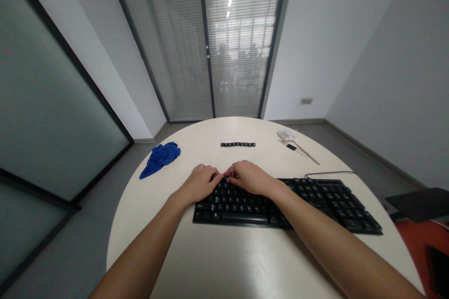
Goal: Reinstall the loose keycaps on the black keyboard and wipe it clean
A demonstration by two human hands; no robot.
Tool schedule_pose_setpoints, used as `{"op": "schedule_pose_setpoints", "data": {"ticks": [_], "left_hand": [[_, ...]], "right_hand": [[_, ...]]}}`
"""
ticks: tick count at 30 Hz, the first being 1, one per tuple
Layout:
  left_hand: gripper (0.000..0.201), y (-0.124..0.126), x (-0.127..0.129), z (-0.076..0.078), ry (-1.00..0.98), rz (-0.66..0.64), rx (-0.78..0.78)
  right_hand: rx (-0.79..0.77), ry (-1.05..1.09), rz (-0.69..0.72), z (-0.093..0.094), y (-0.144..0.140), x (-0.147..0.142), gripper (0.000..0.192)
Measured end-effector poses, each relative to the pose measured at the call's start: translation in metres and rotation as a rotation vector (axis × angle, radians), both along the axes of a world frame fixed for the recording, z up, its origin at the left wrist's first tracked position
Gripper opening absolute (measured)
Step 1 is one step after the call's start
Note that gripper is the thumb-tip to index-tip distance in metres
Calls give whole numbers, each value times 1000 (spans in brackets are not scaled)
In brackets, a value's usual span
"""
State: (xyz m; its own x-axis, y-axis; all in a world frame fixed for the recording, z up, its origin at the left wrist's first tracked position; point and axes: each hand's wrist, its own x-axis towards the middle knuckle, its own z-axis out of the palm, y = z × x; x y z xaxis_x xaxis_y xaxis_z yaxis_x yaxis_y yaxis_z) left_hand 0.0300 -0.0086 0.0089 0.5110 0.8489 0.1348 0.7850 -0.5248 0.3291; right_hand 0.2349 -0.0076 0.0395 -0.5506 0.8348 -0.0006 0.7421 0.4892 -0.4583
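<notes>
A black keyboard (242,217) lies on the round, pale table, with its cable running off at the far right. My left hand (200,184) rests over its far left corner, fingers curled and thumb stretched toward the right. Beside it, my right hand (249,177) bends over the upper rows of keys, thumb and fingers drawn together. The fingertips of both hands nearly meet at the keyboard's far edge. Whatever lies between them is too small and hidden to make out. Beyond the hands, several black keycaps (237,144) stand in a row.
A crumpled blue cloth (161,158) lies at the table's left. On the right are a wooden-handled brush (307,153) with a whitish head and a small black-ended tool (291,147). The table's rounded edge (121,205) curves around. A red-and-black chair (417,238) stands at the right.
</notes>
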Motion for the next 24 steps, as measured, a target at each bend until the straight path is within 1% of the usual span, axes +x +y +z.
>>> {"op": "schedule_pose_setpoints", "data": {"ticks": [3, 7, 11, 17, 20, 24], "left_hand": [[42, -1, 3, 0, -4, 24, 9], [38, -2, 4, -1, -6, 89, 14], [39, -1, 5, -4, -27, 121, -9], [38, 3, 5, -7, -72, 117, -61], [36, 3, 5, -8, -88, 103, -84], [32, 2, 6, -7, -104, 116, -98]], "right_hand": [[-72, 133, 45, -6, 7, 8, 26], [-142, 245, 4, -16, 17, 12, 23], [-226, 285, -25, -24, 22, 11, 28], [-351, 393, -96, -34, 26, 13, 30], [-376, 412, -115, -36, 27, 13, 30], [-385, 408, -128, -36, 27, 12, 28]]}}
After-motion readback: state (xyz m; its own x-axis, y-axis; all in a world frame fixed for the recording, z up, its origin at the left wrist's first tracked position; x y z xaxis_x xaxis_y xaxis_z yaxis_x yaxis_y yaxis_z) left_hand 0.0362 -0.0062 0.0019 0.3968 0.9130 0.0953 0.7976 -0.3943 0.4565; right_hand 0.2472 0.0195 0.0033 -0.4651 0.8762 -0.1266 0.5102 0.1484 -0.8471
